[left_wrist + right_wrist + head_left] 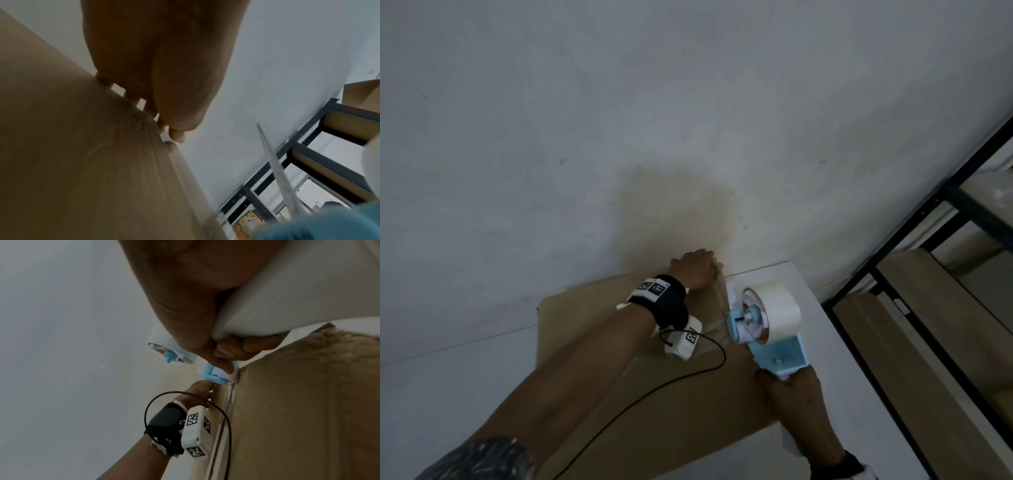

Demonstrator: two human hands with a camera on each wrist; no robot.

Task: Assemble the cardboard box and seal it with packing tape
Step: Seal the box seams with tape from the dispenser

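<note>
A brown cardboard box [654, 394] lies with its closed top facing me. My left hand [698, 267] rests at the far edge, with its fingers [131, 95] hooked over that edge. My right hand [791, 394] grips the handle of a blue tape dispenser [777, 346] that carries a white tape roll [777, 305]. The dispenser stands over the box's right part, near the seam. A clear strip of tape [277, 170] stretches from the dispenser [213, 374] toward the far edge by the left hand [201, 389]. The box's far side is hidden.
The box [72, 146] sits on a white table [842, 394] pushed against a pale wall [688, 120]. A black metal rack with wooden shelves [928, 308] stands close on the right. A black cable [688, 373] from the left wrist camera trails across the box top.
</note>
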